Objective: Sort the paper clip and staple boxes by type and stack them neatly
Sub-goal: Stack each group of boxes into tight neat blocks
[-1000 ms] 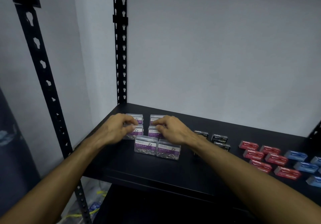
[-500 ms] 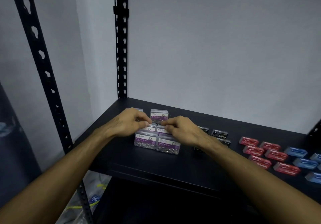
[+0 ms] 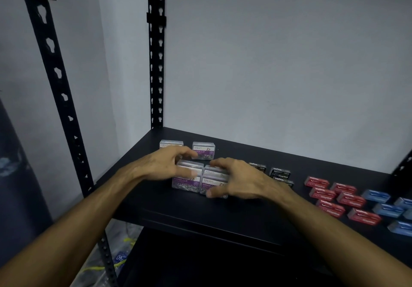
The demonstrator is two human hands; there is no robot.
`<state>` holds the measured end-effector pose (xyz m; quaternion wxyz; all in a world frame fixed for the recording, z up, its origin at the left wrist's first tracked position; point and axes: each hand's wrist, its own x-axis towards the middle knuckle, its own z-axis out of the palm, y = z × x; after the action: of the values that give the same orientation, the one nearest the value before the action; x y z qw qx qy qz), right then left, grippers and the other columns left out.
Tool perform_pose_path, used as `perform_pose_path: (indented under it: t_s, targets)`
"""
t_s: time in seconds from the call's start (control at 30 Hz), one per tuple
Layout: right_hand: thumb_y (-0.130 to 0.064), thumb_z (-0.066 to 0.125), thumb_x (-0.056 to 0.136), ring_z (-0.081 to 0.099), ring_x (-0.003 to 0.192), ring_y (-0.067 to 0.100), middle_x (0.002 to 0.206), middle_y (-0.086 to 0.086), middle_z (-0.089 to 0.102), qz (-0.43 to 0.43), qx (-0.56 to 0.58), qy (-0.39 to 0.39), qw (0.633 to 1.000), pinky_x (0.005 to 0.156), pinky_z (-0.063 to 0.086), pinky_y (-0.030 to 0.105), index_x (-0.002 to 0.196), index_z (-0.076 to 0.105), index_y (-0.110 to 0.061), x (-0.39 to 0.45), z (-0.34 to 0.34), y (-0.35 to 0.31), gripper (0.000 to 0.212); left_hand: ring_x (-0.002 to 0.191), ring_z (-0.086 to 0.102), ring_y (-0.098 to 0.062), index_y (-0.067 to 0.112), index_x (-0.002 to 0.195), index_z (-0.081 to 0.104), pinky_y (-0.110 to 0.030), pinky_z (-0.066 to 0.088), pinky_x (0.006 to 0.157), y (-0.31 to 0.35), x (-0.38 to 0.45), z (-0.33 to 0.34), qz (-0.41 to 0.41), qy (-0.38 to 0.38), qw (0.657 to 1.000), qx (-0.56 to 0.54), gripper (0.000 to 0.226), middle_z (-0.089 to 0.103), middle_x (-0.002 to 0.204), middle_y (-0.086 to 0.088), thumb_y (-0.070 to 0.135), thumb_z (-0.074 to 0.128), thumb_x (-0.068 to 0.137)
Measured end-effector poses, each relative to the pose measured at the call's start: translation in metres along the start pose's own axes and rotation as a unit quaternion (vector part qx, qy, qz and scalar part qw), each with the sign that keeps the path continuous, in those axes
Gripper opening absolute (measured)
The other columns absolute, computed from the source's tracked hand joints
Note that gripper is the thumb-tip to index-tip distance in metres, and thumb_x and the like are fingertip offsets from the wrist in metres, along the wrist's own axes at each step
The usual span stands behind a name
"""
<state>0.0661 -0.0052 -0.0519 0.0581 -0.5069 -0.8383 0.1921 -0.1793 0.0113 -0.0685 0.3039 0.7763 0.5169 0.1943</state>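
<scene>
Both hands work at a cluster of clear plastic paper clip boxes with purple labels point(image 3: 186, 181) on the black metal shelf point(image 3: 223, 220). Left hand point(image 3: 162, 166): fingers curled over the top of an upper clear box on the left pile, thumb at its near face; it appears to grip that box. Right hand point(image 3: 236, 181): fingers curled over the top of the right pile, thumb low at the front face, gripping the upper box there. Two more clear paper clip boxes point(image 3: 203, 150) stand just beyond the hands, apart from the piles. To the right of the right hand: small black staple boxes point(image 3: 279, 173) near, then red staple boxes point(image 3: 323, 194), then blue staple boxes point(image 3: 376, 196), all lying single-layer. Judged step: seating second-layer clip boxes squarely on the lower ones. Next move calls for aligned edges before release, then fetching the two far boxes.
</scene>
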Motion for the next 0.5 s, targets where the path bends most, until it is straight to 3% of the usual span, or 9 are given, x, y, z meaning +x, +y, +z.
perform_pose_path:
  t_s: [0.1,0.23,0.5]
  targets:
    - [-0.051,0.082,0.072,0.05,0.127,0.018,0.146,-0.002,0.047,-0.01,-0.047,0.007,0.999,0.107,0.042,0.037,0.15,0.035,-0.025,0.003,0.003,0.005,0.095,0.108,0.059,-0.004,0.034,0.137,0.048,-0.032,0.051,0.097,0.001,0.0,0.002,-0.004,-0.033,0.999,0.035,0.075,0.058,0.122,0.016,0.041,0.084,0.071]
    - [-0.043,0.081,0.076,0.051,0.124,0.017,0.144,-0.002,0.049,-0.012,-0.052,0.018,0.998,0.104,0.044,0.034,0.149,0.036,-0.025,0.007,0.006,0.008,0.088,0.102,0.06,-0.007,0.036,0.135,0.048,-0.035,0.052,0.094,0.001,0.005,0.005,-0.008,-0.029,0.998,0.057,0.07,0.059,0.116,0.013,0.031,0.083,0.075]
    - [-0.046,0.08,0.076,0.051,0.123,0.016,0.142,-0.003,0.049,-0.02,-0.054,0.028,0.998,0.104,0.044,0.033,0.149,0.036,-0.024,0.011,0.005,0.017,0.089,0.103,0.06,-0.007,0.039,0.134,0.046,-0.035,0.052,0.094,0.001,0.013,0.003,-0.001,-0.044,0.997,0.063,0.07,0.058,0.117,0.014,0.032,0.083,0.074]
